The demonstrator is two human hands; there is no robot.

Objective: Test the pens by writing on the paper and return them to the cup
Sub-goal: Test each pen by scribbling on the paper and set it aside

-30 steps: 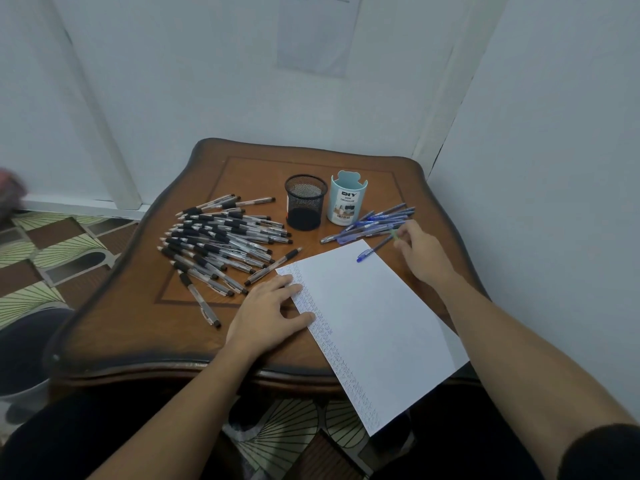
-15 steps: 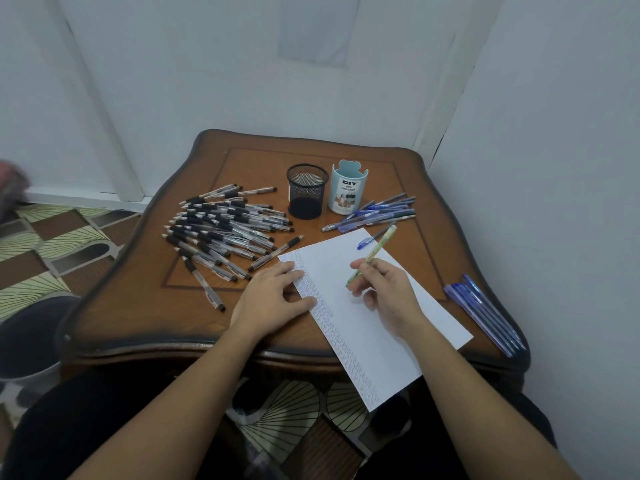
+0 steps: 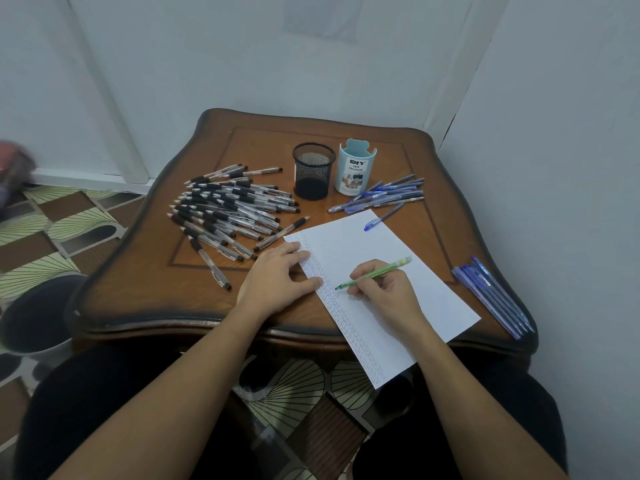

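Wooden table (image 3: 138, 299) in a white-walled corner: pen test in hand.
The green pen (image 3: 375, 273) sat pinched by the fingers of the right hand (image 3: 384, 296), tip on the paper (image 3: 436, 299) for writing; the left hand (image 3: 277, 280), fingers flat, pinned it against sliding.

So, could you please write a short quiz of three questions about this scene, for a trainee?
1. True or false: the left hand rests on the left edge of the paper.
2. What does the right hand hold? A red pen; B green pen; C yellow pen.
3. Do any pens stick out of the black mesh cup?

Key: 1 true; 2 B; 3 no, none show above its rim.
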